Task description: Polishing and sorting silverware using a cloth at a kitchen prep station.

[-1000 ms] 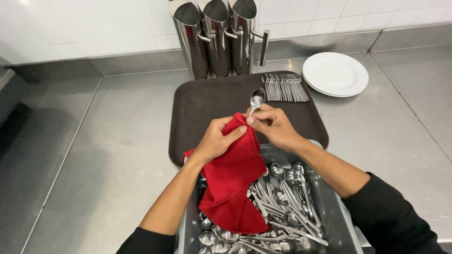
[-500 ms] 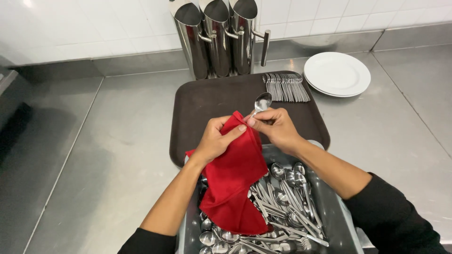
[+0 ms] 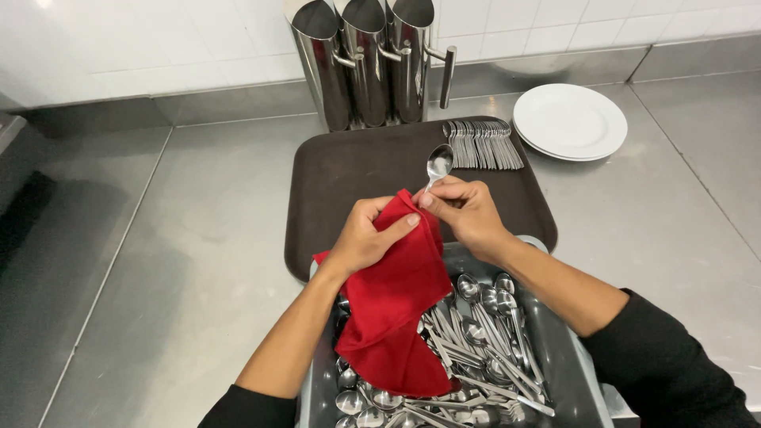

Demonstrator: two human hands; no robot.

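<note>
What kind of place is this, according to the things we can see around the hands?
Most likely a restaurant or catering kitchen. The steel counter against white tiles holds a grey tub full of cutlery, a brown serving tray with a row of sorted cutlery, steel jugs and stacked white plates.

The handle of the spoon (image 3: pixel 438 165) is hidden inside the right hand (image 3: pixel 466 214) and behind the red cloth (image 3: pixel 396 293). The cloth covers the left part of the grey cutlery tub (image 3: pixel 564 349), whose near end the bottom edge cuts off. The three steel jugs (image 3: pixel 366 63) lose their tops at the upper edge. The stacked forks (image 3: pixel 482 145) at the far right corner of the brown tray (image 3: pixel 349 170) are too small to count.
</note>
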